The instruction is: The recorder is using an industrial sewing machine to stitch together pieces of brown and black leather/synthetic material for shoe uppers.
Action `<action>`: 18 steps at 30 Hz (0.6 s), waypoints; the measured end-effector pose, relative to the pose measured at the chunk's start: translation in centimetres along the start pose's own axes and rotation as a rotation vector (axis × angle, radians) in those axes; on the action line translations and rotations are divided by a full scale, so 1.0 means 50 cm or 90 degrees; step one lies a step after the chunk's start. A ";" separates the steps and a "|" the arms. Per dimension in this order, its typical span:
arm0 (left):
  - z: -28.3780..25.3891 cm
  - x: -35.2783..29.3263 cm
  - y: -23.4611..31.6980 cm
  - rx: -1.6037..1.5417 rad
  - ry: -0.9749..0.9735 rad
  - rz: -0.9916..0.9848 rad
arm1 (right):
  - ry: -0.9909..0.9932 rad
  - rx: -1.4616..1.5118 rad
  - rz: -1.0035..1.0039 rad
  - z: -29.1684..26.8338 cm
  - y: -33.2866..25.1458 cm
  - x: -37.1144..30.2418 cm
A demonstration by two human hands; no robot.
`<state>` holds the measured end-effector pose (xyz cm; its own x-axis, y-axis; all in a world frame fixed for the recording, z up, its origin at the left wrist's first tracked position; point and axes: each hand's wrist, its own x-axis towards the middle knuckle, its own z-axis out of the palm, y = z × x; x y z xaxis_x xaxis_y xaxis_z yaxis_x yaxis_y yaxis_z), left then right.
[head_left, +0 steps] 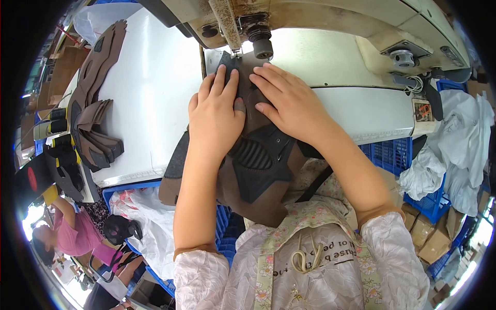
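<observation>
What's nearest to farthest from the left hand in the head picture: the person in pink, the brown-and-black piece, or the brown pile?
1. Brown-and-black piece: right under the left hand.
2. Brown pile: on the table's left side.
3. Person in pink: beyond the table, lower left.

One left hand (217, 111) and one right hand (295, 106) – two in all – lie on one brown-and-black workpiece (260, 175), with one sewing machine (320, 19) beyond them and, well off to their left, one person in pink (77, 232).
</observation>
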<state>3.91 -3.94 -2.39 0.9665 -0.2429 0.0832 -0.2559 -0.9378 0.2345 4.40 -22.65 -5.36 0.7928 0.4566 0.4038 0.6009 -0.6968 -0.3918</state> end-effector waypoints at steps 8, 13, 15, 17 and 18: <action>0.004 0.017 -0.004 -0.003 0.009 -0.011 | 0.012 -0.003 -0.019 0.004 0.018 0.016; 0.006 0.022 -0.005 0.006 0.009 -0.018 | 0.012 0.002 -0.021 0.004 0.023 0.023; 0.005 0.024 -0.004 0.007 0.007 -0.022 | 0.009 0.003 -0.020 0.004 0.024 0.024; 0.004 0.026 -0.002 0.004 0.005 -0.015 | 0.003 0.002 -0.010 0.001 0.024 0.024; 0.002 0.025 -0.002 0.006 0.007 -0.016 | 0.005 0.003 -0.012 -0.001 0.022 0.025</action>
<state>5.15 -4.15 -2.42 0.9723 -0.2167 0.0878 -0.2314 -0.9460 0.2271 6.04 -22.89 -5.25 0.7804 0.4657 0.4172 0.6163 -0.6855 -0.3877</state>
